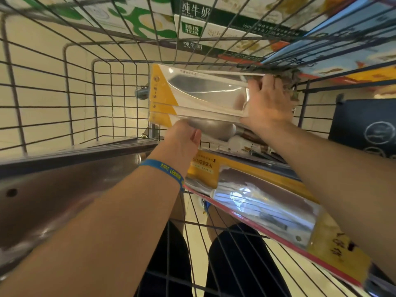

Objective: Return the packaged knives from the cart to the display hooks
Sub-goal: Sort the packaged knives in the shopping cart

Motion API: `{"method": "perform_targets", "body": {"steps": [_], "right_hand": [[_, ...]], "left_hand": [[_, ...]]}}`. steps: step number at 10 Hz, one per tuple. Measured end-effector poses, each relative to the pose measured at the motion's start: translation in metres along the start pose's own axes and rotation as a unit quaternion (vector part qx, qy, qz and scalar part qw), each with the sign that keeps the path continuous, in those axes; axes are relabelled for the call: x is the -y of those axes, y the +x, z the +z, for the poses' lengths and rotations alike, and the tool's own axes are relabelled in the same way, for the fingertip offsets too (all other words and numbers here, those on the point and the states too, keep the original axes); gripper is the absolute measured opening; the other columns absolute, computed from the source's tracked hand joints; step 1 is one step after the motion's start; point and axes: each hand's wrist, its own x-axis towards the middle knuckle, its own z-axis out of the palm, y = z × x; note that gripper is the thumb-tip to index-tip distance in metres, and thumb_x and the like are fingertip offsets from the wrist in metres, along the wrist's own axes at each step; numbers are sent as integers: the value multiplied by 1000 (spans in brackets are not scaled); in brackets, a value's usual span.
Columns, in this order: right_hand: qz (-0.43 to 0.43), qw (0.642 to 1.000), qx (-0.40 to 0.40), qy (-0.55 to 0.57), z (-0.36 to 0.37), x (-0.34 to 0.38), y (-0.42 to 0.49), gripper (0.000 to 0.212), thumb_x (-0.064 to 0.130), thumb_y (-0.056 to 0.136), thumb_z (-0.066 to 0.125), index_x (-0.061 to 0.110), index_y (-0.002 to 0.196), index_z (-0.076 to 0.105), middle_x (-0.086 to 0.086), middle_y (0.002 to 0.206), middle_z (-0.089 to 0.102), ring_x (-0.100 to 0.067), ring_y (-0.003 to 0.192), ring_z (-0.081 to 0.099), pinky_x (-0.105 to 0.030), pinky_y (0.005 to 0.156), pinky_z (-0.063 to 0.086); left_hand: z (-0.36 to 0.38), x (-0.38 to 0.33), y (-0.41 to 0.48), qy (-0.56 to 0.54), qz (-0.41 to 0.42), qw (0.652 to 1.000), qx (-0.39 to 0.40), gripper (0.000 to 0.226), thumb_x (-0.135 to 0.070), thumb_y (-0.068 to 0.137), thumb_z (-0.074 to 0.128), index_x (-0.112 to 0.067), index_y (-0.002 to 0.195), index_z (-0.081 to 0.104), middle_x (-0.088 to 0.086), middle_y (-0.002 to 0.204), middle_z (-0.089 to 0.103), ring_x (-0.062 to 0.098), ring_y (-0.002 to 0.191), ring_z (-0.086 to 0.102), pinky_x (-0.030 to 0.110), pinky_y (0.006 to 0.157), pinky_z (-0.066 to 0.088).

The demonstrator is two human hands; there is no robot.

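- 1 pack (267, 202) lies nearest, flat on the cart (168, 243).
- Left hand (182, 140), thumb and fingers pinching, holds the stack (192, 97) by its lower edge.
- Right hand (267, 101), fingers spread, clamps its right end.
- Cart mesh walls it in; cartons (192, 24) beyond.

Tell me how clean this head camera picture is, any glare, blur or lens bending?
Head view: wide-angle distortion bows the cart wires into curves. Head view: glare whitens the clear fronts of the held knife packages and the near package. Head view: motion blur smears the left forearm, while the left hand and right hand look fairly sharp.
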Motion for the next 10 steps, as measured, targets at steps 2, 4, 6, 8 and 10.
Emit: {"method": "perform_targets", "body": {"steps": [2,4,6,8,10], "right_hand": [[5,999,17,40,-8,-3,7,79,27,74,87,10,138,45,-14,145,47,-37,129,48,-49,100,48],[-22,1000,5,18,-8,-2,10,102,20,70,92,16,151,31,-17,137,51,-38,124,52,-49,94,50],[-23,999,25,-24,-15,-1,18,99,39,64,96,14,143,42,-16,134,46,-36,121,48,-47,86,49],[-43,999,-21,-16,-17,-4,20,87,31,69,93,9,138,44,-18,131,48,-37,117,51,-48,83,49],[-71,995,-68,-4,-20,-5,22,67,21,76,86,5,129,47,-19,125,55,-38,114,53,-50,96,43]], "left_hand": [[7,-23,-16,40,-32,998,32,18,-20,94,71,-12,106,60,3,100,46,24,88,51,24,73,61],[10,-18,-15,130,47,989,47,21,-12,103,57,-6,122,57,3,84,47,15,70,53,19,50,57],[15,-9,-15,175,7,984,18,6,-9,105,44,-10,100,48,4,80,47,14,66,51,20,41,51],[17,9,10,97,-25,995,28,35,-20,105,52,-12,73,40,1,76,44,15,73,53,22,84,56],[14,10,9,172,12,985,16,39,-43,82,82,-12,88,59,3,76,57,10,57,58,18,57,59]]}}
